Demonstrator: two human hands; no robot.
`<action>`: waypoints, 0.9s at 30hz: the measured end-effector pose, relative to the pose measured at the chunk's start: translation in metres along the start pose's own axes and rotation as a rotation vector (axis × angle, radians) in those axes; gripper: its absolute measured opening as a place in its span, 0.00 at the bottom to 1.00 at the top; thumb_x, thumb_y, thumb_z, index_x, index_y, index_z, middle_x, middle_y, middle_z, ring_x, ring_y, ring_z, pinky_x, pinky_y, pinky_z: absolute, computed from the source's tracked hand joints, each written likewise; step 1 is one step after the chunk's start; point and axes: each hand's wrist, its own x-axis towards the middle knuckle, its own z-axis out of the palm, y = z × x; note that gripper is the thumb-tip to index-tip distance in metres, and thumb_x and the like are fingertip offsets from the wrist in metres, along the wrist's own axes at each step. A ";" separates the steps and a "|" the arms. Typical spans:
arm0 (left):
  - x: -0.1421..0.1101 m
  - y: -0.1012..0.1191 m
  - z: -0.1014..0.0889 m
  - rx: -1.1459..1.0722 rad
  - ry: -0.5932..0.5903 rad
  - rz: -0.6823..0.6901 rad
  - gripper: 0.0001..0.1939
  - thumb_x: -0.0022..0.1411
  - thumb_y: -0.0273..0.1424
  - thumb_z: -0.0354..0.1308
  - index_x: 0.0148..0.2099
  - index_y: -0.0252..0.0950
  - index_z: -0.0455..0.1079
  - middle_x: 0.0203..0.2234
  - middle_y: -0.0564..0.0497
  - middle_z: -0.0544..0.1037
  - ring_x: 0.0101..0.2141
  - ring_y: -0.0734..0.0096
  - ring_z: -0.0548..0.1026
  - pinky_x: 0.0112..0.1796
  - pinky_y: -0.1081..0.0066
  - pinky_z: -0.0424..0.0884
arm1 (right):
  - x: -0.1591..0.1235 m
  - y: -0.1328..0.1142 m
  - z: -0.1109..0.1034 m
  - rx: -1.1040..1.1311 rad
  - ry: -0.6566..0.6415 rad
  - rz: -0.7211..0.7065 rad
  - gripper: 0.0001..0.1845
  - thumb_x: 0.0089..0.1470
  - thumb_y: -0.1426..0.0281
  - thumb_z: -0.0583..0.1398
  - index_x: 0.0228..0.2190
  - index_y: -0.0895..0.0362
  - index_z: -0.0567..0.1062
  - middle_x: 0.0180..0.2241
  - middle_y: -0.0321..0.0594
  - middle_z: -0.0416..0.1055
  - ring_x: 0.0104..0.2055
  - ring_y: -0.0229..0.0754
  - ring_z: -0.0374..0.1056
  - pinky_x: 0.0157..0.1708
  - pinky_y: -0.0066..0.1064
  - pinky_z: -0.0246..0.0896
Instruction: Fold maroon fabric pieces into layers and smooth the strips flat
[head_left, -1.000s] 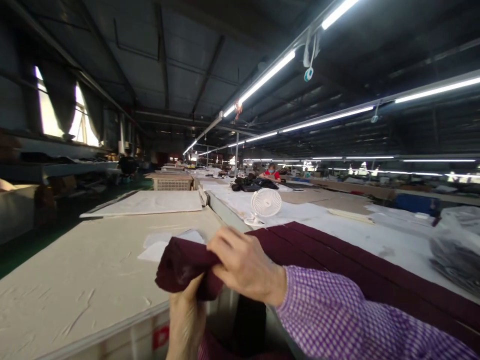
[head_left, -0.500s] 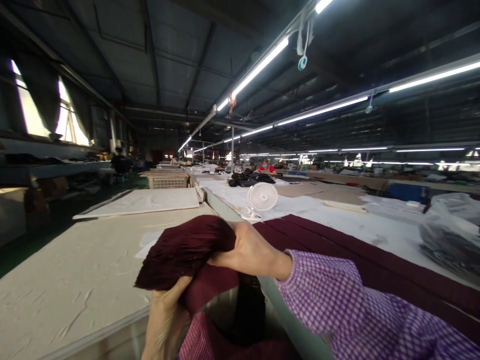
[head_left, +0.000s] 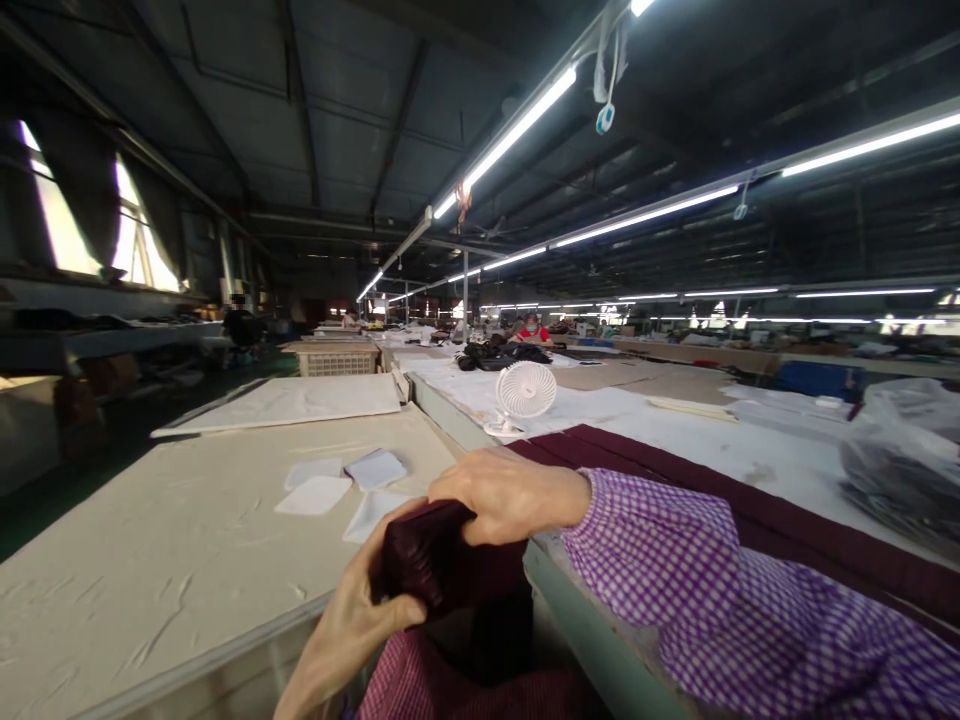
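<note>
A thick bundle of maroon fabric [head_left: 427,555] is gripped between both hands, over the gap between two tables. My left hand [head_left: 379,590] clasps its left side, with the thumb lying across the front. From above, my right hand [head_left: 502,495] closes on its upper right part; some of those fingertips are hidden. Several pale cut pieces [head_left: 319,495] lie on the cream-covered table [head_left: 187,530] just beyond my left hand. Long maroon fabric strips [head_left: 675,480] are laid out on the white-topped table by my right sleeve.
A small white fan [head_left: 526,390] stands on the right-hand table. Dark garments [head_left: 502,355] lie farther back, near a person in red [head_left: 532,332]. A clear plastic bag [head_left: 907,460] sits at the right. The right table's edge [head_left: 592,620] runs close under my right arm.
The fabric bundle has moved right and down and now looks folded more compactly. My left hand followed it to the right. The pale pieces on the left table have come into view.
</note>
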 end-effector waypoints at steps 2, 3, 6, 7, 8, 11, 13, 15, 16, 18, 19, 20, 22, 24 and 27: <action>-0.002 0.001 -0.001 0.000 -0.003 0.006 0.50 0.35 0.55 0.66 0.60 0.41 0.61 0.56 0.43 0.66 0.57 0.46 0.60 0.56 0.60 0.58 | 0.000 0.002 -0.003 0.028 -0.026 -0.016 0.10 0.45 0.76 0.61 0.34 0.59 0.74 0.30 0.38 0.72 0.32 0.39 0.65 0.31 0.25 0.56; -0.003 0.003 -0.002 0.007 0.000 0.006 0.51 0.33 0.55 0.66 0.60 0.41 0.60 0.57 0.44 0.65 0.57 0.46 0.60 0.56 0.60 0.57 | 0.000 0.004 -0.004 0.070 -0.048 -0.031 0.10 0.44 0.75 0.62 0.33 0.60 0.74 0.28 0.36 0.71 0.31 0.37 0.65 0.30 0.24 0.55; -0.006 0.011 0.002 0.054 -0.013 -0.011 0.51 0.31 0.50 0.70 0.59 0.41 0.62 0.56 0.44 0.67 0.57 0.46 0.61 0.56 0.60 0.57 | 0.001 0.009 -0.006 0.194 -0.101 -0.061 0.09 0.43 0.76 0.64 0.31 0.61 0.73 0.25 0.31 0.68 0.28 0.33 0.63 0.27 0.21 0.54; -0.006 0.014 0.004 0.058 -0.023 -0.017 0.51 0.30 0.48 0.71 0.59 0.40 0.62 0.55 0.44 0.68 0.56 0.46 0.62 0.56 0.60 0.59 | 0.002 0.011 -0.006 0.201 -0.100 -0.060 0.09 0.42 0.76 0.64 0.31 0.61 0.74 0.24 0.30 0.67 0.28 0.32 0.63 0.27 0.20 0.53; -0.005 0.015 0.008 0.052 -0.021 -0.016 0.52 0.28 0.45 0.73 0.58 0.40 0.63 0.54 0.43 0.69 0.55 0.46 0.63 0.55 0.60 0.60 | 0.003 0.012 -0.006 0.187 -0.089 -0.055 0.09 0.42 0.76 0.64 0.31 0.61 0.74 0.24 0.30 0.67 0.27 0.32 0.63 0.27 0.20 0.53; 0.001 0.014 0.021 0.022 0.086 -0.018 0.47 0.26 0.37 0.75 0.54 0.38 0.68 0.48 0.43 0.74 0.51 0.47 0.68 0.52 0.61 0.64 | 0.006 0.011 -0.006 0.092 -0.041 -0.033 0.10 0.42 0.76 0.64 0.31 0.59 0.75 0.23 0.31 0.68 0.27 0.34 0.64 0.26 0.21 0.53; 0.007 0.008 0.030 -0.045 0.228 -0.065 0.37 0.34 0.36 0.73 0.50 0.36 0.70 0.44 0.43 0.77 0.47 0.50 0.72 0.49 0.61 0.67 | 0.008 0.009 -0.004 0.017 -0.024 -0.018 0.09 0.42 0.76 0.63 0.31 0.59 0.75 0.25 0.34 0.70 0.28 0.36 0.66 0.27 0.23 0.56; 0.012 0.002 0.035 -0.184 0.297 -0.171 0.27 0.43 0.37 0.70 0.46 0.33 0.72 0.38 0.42 0.79 0.42 0.53 0.76 0.44 0.61 0.71 | 0.007 0.007 0.001 -0.041 0.017 -0.002 0.09 0.44 0.77 0.62 0.32 0.59 0.75 0.29 0.38 0.73 0.32 0.40 0.68 0.31 0.27 0.59; 0.014 -0.001 0.036 -0.264 0.306 -0.214 0.23 0.46 0.37 0.68 0.44 0.32 0.72 0.36 0.42 0.80 0.39 0.54 0.77 0.41 0.61 0.72 | 0.005 0.007 0.004 -0.026 0.081 0.009 0.11 0.45 0.77 0.62 0.35 0.59 0.75 0.32 0.40 0.74 0.36 0.42 0.69 0.35 0.30 0.61; 0.016 -0.004 0.036 -0.401 0.324 -0.244 0.21 0.47 0.37 0.67 0.41 0.30 0.73 0.30 0.42 0.80 0.33 0.56 0.78 0.36 0.62 0.74 | 0.001 0.012 0.013 0.161 0.299 0.055 0.19 0.46 0.74 0.64 0.43 0.57 0.72 0.43 0.44 0.72 0.45 0.45 0.67 0.44 0.36 0.61; 0.016 -0.005 0.035 -0.448 0.356 -0.230 0.19 0.47 0.37 0.68 0.39 0.30 0.73 0.28 0.43 0.80 0.31 0.57 0.78 0.35 0.63 0.74 | -0.001 0.016 0.017 0.341 0.423 0.088 0.26 0.46 0.69 0.65 0.48 0.56 0.69 0.49 0.45 0.68 0.49 0.46 0.65 0.48 0.39 0.59; 0.016 -0.004 0.034 -0.488 0.399 -0.205 0.18 0.47 0.36 0.68 0.39 0.30 0.73 0.27 0.44 0.80 0.30 0.58 0.78 0.35 0.64 0.74 | -0.002 0.021 0.022 0.558 0.508 0.120 0.31 0.46 0.64 0.66 0.51 0.55 0.66 0.52 0.47 0.65 0.52 0.46 0.63 0.50 0.40 0.59; 0.016 -0.002 0.032 -0.550 0.457 -0.163 0.17 0.47 0.35 0.68 0.38 0.31 0.73 0.28 0.45 0.80 0.31 0.60 0.78 0.36 0.64 0.74 | -0.002 0.029 0.030 0.967 0.490 0.123 0.34 0.47 0.58 0.64 0.54 0.56 0.63 0.53 0.48 0.64 0.51 0.45 0.64 0.51 0.40 0.60; 0.016 0.000 0.034 -0.537 0.483 -0.120 0.16 0.47 0.35 0.68 0.37 0.31 0.73 0.29 0.45 0.80 0.33 0.60 0.78 0.38 0.64 0.73 | 0.002 0.031 0.039 1.197 0.385 0.108 0.29 0.50 0.58 0.63 0.51 0.57 0.66 0.48 0.46 0.69 0.48 0.44 0.67 0.49 0.38 0.63; 0.018 0.001 0.039 -0.418 0.601 -0.023 0.18 0.44 0.34 0.69 0.38 0.31 0.74 0.32 0.45 0.80 0.38 0.59 0.77 0.42 0.66 0.71 | 0.009 0.019 0.052 1.132 0.503 0.212 0.20 0.51 0.61 0.62 0.43 0.59 0.72 0.38 0.44 0.74 0.40 0.44 0.70 0.43 0.38 0.66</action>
